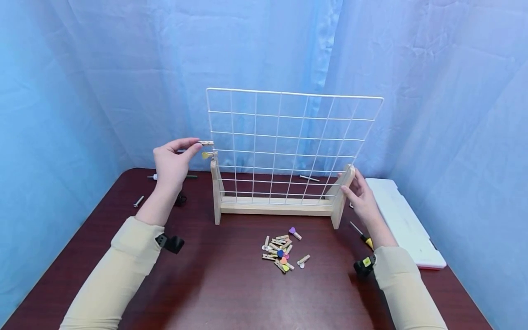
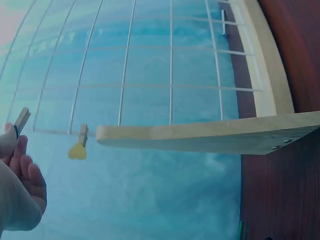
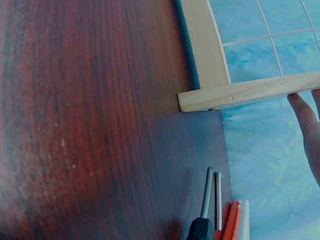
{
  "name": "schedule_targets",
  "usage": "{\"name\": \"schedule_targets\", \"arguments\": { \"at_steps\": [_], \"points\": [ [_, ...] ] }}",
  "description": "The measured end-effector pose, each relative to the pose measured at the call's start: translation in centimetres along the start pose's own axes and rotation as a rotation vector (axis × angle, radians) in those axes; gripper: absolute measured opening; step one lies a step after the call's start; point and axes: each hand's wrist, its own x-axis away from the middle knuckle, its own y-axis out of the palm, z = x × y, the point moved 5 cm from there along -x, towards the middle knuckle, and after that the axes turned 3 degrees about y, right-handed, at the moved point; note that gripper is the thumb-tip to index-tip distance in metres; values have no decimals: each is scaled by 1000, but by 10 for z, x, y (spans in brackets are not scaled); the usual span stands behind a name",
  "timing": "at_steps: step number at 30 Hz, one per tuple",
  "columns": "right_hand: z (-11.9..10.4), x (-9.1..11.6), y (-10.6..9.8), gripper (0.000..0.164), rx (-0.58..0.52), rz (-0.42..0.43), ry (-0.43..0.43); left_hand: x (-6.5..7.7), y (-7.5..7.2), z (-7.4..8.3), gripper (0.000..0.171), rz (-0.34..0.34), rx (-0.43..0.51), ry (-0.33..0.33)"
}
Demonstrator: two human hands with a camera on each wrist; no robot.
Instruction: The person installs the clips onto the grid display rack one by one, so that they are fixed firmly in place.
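Observation:
A white wire grid [image 1: 280, 93] stands upright in a pale wooden stand [image 1: 276, 211]. At its left edge, my left hand [image 1: 172, 160] pinches a small wooden clothespin [image 1: 207, 143] between thumb and fingers, its tip at the wire. Just below, a clothespin with a yellow heart [image 2: 77, 151] is clipped to the same edge, above the stand's left side board [image 2: 170, 132]. My right hand [image 1: 364, 200] grips the right side board [image 1: 339, 206] near its top, thumb in front and fingers behind.
Several heart-decorated clothespins [image 1: 280, 253] lie heaped in front of the stand. A yellow-handled screwdriver [image 1: 366, 240] and a white case [image 1: 402, 220] lie to the right. A bolt [image 1: 138, 201] is at the left; another long bolt [image 1: 309, 178] lies behind the grid.

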Motion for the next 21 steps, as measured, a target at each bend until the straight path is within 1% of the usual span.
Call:
{"name": "schedule_targets", "arguments": {
  "at_steps": [1,3,5,7,8,13,16,21],
  "points": [
    [0,0,0,61,0,-1,-2,-3,-1,-3,29,22,13,-30],
    [0,0,0,60,-1,-3,-7,-8,-2,-8,28,55,34,-70],
    [0,0,1,60,-4,-5,-12,-12,-2,-13,29,75,35,-86],
    [0,0,1,60,0,-9,-19,-15,-2,-16,27,84,23,-90],
    [0,0,1,59,2,-9,-20,-16,-1,-18,24,84,18,-95],
    [0,0,1,59,4,-7,-20,-20,5,-25,27,64,-7,-118],
    [1,-1,2,59,9,-9,-22,-21,8,-27,36,53,-14,-119],
    [3,-1,2,59,-1,-7,-33,-21,12,-28,35,33,-13,-123]
  ]
}}
